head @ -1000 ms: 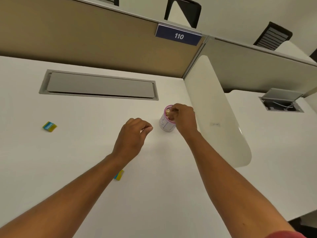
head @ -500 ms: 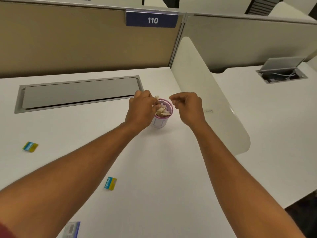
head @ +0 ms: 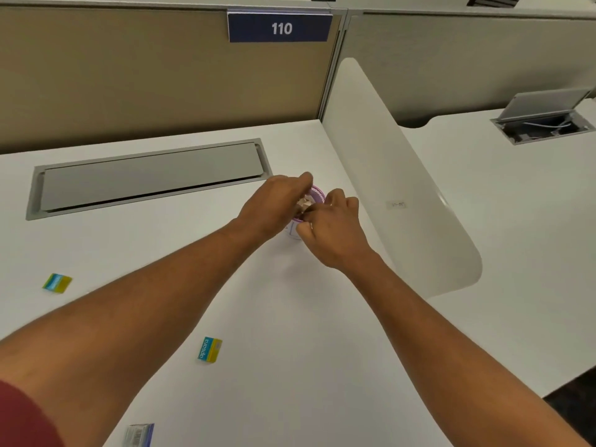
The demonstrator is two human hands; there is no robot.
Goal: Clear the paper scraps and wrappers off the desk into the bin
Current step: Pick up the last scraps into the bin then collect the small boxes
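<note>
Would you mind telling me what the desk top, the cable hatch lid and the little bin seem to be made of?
Desk: probably laminate, smooth matt white with no grain showing.
Hatch lid: looks like metal, flat grey with a dull satin sheen and a thin frame.
Bin: mostly hidden by both hands; its purple rim looks like plastic, but I cannot be sure.

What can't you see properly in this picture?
- Small bin, head view: mostly hidden behind both hands.
- Scraps inside it: too small to tell what they are.
- Left hand and right hand fingers: their grip is unclear.
- Grey-and-blue wrapper: cut off by the bottom edge.
</note>
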